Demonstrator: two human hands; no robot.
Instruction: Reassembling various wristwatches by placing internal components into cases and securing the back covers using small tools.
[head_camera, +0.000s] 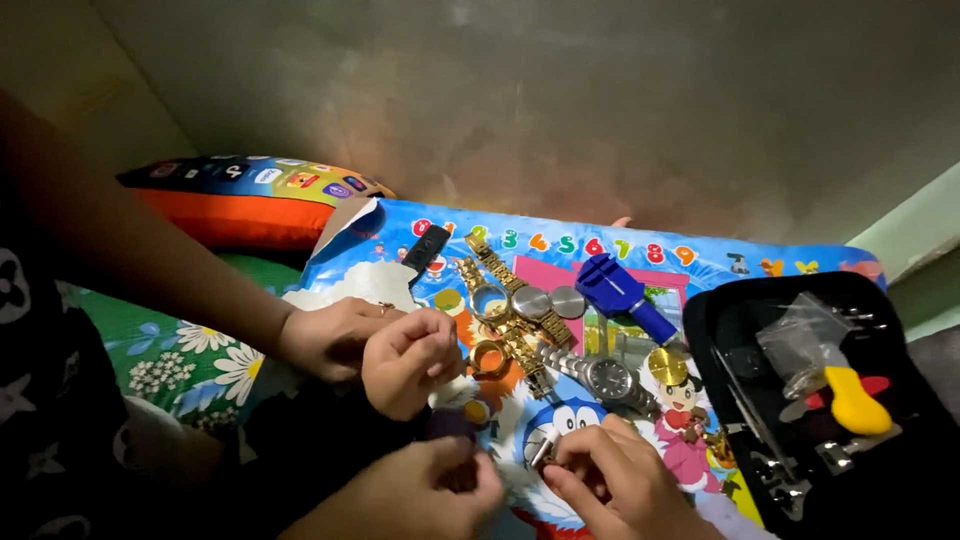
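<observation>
My left hand (435, 492) is at the bottom centre, fingers pinched on a small dark part that I cannot make out. My right hand (620, 485) is beside it, pinching a small silver metal piece (545, 450) over the cartoon mat (560, 250). Just above lie a silver wristwatch (605, 377), a gold wristwatch (500, 290) and a gold ring-shaped case part (487, 355). Another person's two hands (385, 350) reach in from the left, closed over something small and hidden beside a purple object (450, 424).
A blue watch-band tool (620, 290), two round silver case backs (548, 301), a gold disc (667, 366) and a black strap (426, 248) lie on the mat. An open black tool case (730, 310) at the right holds a yellow-handled tool (856, 402). An orange cushion (240, 215) lies at the back left.
</observation>
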